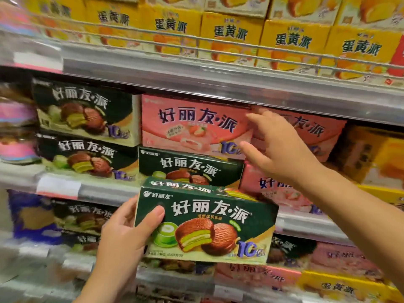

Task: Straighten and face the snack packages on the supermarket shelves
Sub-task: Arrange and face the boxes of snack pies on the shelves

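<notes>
- Fingers of the left hand (122,235) curl round the left end of a green matcha pie box (205,224); the thumb lies flat across the box's printed front and the other fingers go behind it.
- Held that way, the green matcha pie box sits in the air in front of the shelves, its long axis running left to right and dipping slightly toward the right end, its printed face turned toward the camera and its top panel tipped into view.
- Above and to the right of the held box, the right hand (277,149) reaches toward the shelf with fingers spread and straight, gripping nothing; its fingertips lie over the seam between two pink strawberry boxes (194,125), and I cannot tell whether they touch.
- Directly behind the held box, a second green box (190,167) lies on the shelf under the left pink box, face out, long axis level.
- Left of the held box and higher, two dark green boxes (85,112) are stacked one on the other, both facing out.
- Well above the held box, a row of yellow boxes (293,38) stands behind a wire rail (218,41).
</notes>
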{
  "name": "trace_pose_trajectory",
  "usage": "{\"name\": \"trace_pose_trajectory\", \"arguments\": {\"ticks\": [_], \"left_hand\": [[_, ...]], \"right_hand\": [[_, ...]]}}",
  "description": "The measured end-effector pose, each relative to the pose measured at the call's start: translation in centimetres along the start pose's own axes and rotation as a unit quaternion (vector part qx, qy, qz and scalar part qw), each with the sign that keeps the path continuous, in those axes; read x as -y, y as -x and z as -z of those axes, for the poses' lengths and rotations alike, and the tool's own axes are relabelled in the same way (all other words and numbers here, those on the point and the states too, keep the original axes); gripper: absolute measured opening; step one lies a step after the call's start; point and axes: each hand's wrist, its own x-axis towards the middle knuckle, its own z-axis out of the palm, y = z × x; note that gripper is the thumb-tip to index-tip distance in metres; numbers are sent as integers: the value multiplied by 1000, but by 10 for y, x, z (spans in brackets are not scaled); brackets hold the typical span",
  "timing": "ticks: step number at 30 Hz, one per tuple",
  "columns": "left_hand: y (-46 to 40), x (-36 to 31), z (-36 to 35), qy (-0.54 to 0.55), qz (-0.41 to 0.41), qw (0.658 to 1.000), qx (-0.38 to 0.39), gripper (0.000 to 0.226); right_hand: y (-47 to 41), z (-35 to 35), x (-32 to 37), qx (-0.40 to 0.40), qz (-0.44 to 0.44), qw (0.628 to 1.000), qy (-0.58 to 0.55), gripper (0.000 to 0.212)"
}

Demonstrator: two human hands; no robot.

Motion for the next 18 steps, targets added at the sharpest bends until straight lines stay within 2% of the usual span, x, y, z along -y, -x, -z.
{"name": "trace_pose_trajectory", "arguments": {"ticks": [6,14,16,18], "left_hand": [[-28,-2,48,29,39,999,20,46],[-43,-12,48,39,66,995,67,44],[-44,-14,44,41,69,994,68,49],[-45,-15,41,46,80,994,66,54]], "right_hand": [[-24,-2,33,9,-37,996,85,64],[-57,-13,48,100,-93,975,178,86],[-63,-15,48,100,-99,972,189,81],[-68,-16,46,72,-83,974,199,64]]}}
